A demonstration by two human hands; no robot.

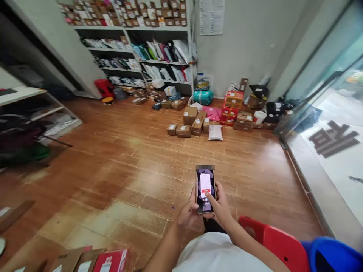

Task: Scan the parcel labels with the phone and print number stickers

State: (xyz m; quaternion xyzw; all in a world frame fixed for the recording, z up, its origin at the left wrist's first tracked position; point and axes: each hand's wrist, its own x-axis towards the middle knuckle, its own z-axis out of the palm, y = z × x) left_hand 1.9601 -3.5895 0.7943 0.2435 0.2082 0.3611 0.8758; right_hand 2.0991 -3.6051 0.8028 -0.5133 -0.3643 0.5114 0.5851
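Note:
A smartphone (205, 190) with a lit screen is held upright in front of me, low in the view. My left hand (188, 214) grips its lower left edge from behind. My right hand (220, 205) holds the right side, with the thumb resting on the screen near a red button. Both forearms come up from the bottom over a white shirt.
Several cardboard parcels (190, 122) lie on the wooden floor ahead, with more boxes (238, 109) against the far wall. Shelves (159, 60) full of packages stand behind. A glass front (334, 124) runs along the right. A red stool (279, 243) and a blue one (334, 255) are at my right; boxes (85, 260) lie lower left.

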